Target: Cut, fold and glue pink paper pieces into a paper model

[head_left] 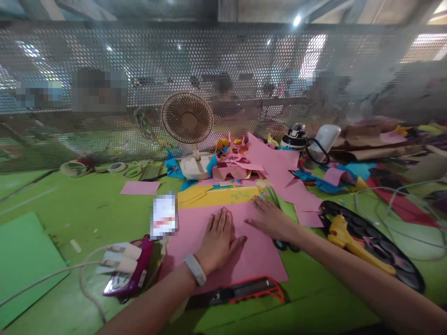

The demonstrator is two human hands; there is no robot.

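A pink paper sheet (pixel 251 260) lies on the green table, overlapping a yellow sheet (pixel 230 193) at its far edge. My left hand (pixel 219 239), with a pale band at the wrist, rests flat on the pink sheet, fingers stretched out. Beside it, my right hand (pixel 270 218) lies on the sheet's upper right part with its fingers spread. Scissors (pixel 279 243) lie partly hidden under my right forearm. Along the near edge of the sheet is a black and red utility knife (pixel 244 291).
To the left are a purple power strip (pixel 131 267) with plugs, a phone (pixel 164 216) and green paper (pixel 28 260). A fan (pixel 188 118) and pink paper scraps (pixel 237 163) stand behind. On the right, a yellow glue gun (pixel 342 235) lies on a black tray (pixel 414 274).
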